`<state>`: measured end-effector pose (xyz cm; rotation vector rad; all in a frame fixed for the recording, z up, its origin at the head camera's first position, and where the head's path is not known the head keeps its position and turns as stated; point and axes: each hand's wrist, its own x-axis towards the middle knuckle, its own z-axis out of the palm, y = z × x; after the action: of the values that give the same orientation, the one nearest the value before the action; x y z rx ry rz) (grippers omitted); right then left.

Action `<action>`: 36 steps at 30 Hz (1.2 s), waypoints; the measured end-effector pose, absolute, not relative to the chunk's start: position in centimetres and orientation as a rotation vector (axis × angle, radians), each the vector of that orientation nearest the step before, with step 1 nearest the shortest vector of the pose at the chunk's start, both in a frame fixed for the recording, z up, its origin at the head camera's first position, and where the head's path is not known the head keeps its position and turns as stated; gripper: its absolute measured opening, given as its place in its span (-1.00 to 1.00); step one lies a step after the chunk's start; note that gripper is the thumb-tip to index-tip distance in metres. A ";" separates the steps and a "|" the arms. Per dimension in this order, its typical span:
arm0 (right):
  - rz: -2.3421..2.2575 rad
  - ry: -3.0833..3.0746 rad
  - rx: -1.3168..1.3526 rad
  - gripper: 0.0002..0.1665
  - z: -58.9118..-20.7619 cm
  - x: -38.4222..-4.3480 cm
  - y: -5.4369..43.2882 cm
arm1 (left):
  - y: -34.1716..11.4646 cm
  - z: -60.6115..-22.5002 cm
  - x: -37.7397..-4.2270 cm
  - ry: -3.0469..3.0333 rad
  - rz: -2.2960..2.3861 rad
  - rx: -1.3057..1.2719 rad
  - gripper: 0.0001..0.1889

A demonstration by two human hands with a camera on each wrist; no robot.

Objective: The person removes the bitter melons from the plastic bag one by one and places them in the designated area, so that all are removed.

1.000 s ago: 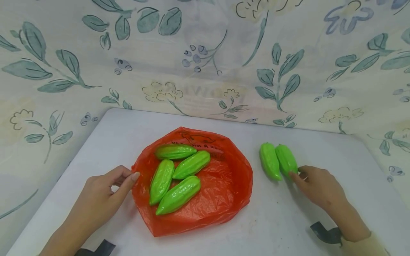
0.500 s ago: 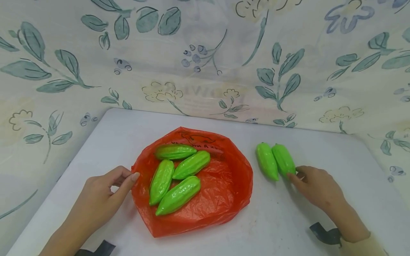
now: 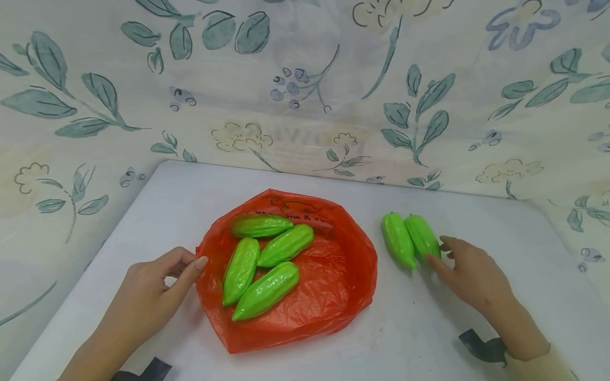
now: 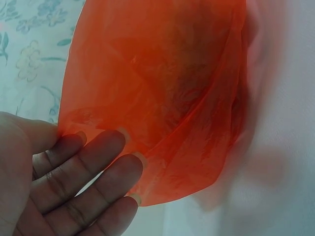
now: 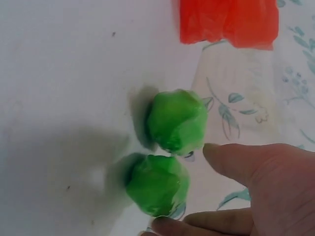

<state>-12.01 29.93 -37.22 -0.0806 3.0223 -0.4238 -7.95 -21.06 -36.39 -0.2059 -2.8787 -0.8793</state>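
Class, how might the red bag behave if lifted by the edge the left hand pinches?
The red bag would probably fold and sag, since its film looks thin, creased and see-through near the left hand. The load would likely pull unevenly, as the four green vegetables lie toward that hand's side. They may also slide, since they look loose and glossy.

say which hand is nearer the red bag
Left. The left hand pinches the left edge of the red bag; the right hand is apart from it, off to its right, close beside the rightmost green vegetable.
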 end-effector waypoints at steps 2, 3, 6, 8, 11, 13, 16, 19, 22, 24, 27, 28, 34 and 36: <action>-0.423 3.037 -0.079 -0.17 -37.0 -12.0 29.5 | -21.0 -36.4 -7.9 -2.874 -0.883 -0.210 -0.86; -0.420 3.047 -0.081 -0.15 -36.9 -11.9 29.4 | -21.0 -36.4 -7.9 -2.873 -0.882 -0.210 -0.86; -0.408 3.071 -0.079 -0.13 -36.4 -11.8 28.8 | -21.0 -36.4 -7.8 -2.876 -0.882 -0.208 -0.86; -0.403 3.087 -0.085 -0.13 -36.0 -11.6 28.3 | -21.0 -36.3 -7.8 -2.878 -0.877 -0.206 -0.86; -0.415 3.098 -0.099 -0.14 -35.5 -11.3 27.6 | -21.0 -36.3 -7.8 -2.876 -0.869 -0.206 -0.87; -0.432 3.103 -0.111 -0.13 -35.1 -11.1 27.1 | -21.0 -36.3 -7.7 -2.878 -0.866 -0.207 -0.87; -0.449 3.109 -0.124 -0.10 -34.6 -10.7 26.3 | -21.0 -36.3 -7.8 -2.885 -0.870 -0.206 -0.86; -0.466 3.111 -0.154 -0.09 -34.1 -10.3 25.4 | -21.0 -36.3 -7.8 -2.889 -0.873 -0.206 -0.85; -0.489 3.122 -0.218 -0.09 -33.7 -9.9 24.5 | -21.1 -36.3 -7.8 -2.893 -0.873 -0.200 -0.85; -0.500 3.132 -0.273 -0.10 -33.4 -9.7 23.8 | -21.1 -36.3 -7.8 -2.896 -0.882 -0.197 -0.84; -0.502 3.143 -0.374 -0.09 -33.1 -9.6 22.5 | -21.2 -36.3 -7.7 -2.898 -0.877 -0.193 -0.82; -0.494 3.142 -0.411 -0.09 -33.0 -9.6 22.1 | -21.2 -36.3 -7.7 -2.898 -0.877 -0.192 -0.82; -0.477 3.126 -0.665 -0.10 -32.9 -9.7 20.0 | -21.2 -36.3 -7.7 -2.891 -0.875 -0.193 -0.84; -0.491 3.120 -0.772 -0.11 -33.0 -9.7 19.3 | -21.2 -36.3 -7.7 -2.891 -0.877 -0.192 -0.84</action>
<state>-9.74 19.34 -33.04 -0.7719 3.1204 -0.4912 -7.72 -21.20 -36.30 -0.1918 -2.8912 -0.8766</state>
